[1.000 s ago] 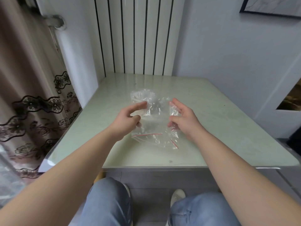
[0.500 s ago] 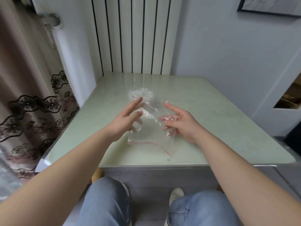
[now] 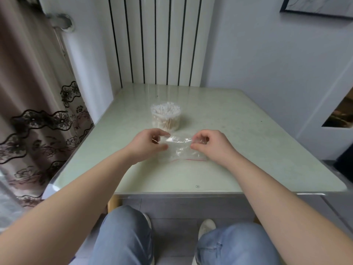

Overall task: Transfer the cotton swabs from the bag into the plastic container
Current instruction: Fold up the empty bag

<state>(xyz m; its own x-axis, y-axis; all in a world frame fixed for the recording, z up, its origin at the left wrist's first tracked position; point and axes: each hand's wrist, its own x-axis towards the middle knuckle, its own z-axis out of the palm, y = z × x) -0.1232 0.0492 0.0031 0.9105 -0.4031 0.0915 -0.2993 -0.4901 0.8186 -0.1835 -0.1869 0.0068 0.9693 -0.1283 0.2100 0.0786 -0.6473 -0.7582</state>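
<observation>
Your left hand (image 3: 148,145) pinches left edge of clear zip bag (image 3: 181,152); your right hand (image 3: 209,144) pinches its upper right corner. Bag lies flat on table (image 3: 248,142), looks empty. Cotton swabs (image 3: 165,109) stand packed in round plastic container (image 3: 176,124), just behind your hands. Transfer likely done. Next: release bag, set it aside, keep clear of container.

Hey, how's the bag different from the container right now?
The bag lies flat and looks empty; the container stands upright, packed with swabs. The left hand and right hand pinch the bag; nothing touches the container beyond it. Both are clear plastic, on the table.
</observation>
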